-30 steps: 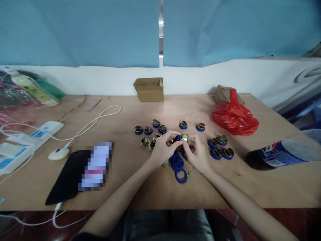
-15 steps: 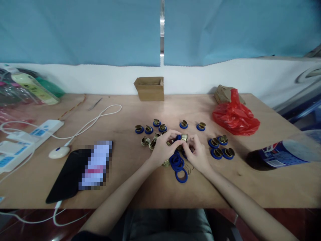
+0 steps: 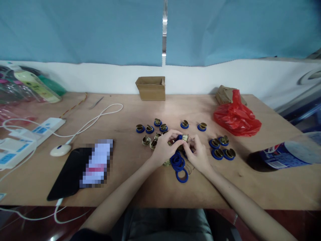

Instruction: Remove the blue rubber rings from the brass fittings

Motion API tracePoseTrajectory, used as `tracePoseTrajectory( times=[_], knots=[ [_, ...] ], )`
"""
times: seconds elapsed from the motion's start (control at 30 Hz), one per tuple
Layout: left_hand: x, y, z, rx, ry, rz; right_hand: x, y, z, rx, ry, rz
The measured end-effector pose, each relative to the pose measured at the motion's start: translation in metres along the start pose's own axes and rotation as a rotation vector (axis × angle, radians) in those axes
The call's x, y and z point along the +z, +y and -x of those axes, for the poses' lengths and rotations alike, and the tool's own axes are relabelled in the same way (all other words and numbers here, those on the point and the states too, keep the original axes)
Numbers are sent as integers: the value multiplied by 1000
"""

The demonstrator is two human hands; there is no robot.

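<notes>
- Our left hand (image 3: 164,147) and right hand (image 3: 198,152) meet above the table (image 3: 140,180), both pinched on one brass fitting (image 3: 185,137) with a blue ring, likely so each hand steadies the other.
- Loose blue rings (image 3: 179,165) lie just below, within reach.
- Ringed fittings (image 3: 222,150) sit grouped to the right.
- A red bag (image 3: 237,117) and a phone (image 3: 72,174) flank them; the near edge offers bare room.

Pepsi logo on the lying bottle (image 3: 281,157).
</notes>
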State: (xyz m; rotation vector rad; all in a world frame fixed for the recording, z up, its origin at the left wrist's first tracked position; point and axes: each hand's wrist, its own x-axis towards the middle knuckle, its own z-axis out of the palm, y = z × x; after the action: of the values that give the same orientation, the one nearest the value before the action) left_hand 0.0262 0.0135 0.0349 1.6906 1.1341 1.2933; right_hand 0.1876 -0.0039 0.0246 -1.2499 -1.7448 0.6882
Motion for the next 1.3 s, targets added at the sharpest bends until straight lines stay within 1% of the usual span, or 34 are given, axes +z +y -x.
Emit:
tracePoseTrajectory(
  times=[0.57,0.8,1.3],
  knots=[
    [-1,-3,1,-13,11,-36,0,-3,0,-2,-9,6],
    [0,-4,2,5,22,-39,0,-4,0,-14,-2,13],
    [-1,-3,2,3,31,-40,0,-5,0,-10,-14,30]
  ],
)
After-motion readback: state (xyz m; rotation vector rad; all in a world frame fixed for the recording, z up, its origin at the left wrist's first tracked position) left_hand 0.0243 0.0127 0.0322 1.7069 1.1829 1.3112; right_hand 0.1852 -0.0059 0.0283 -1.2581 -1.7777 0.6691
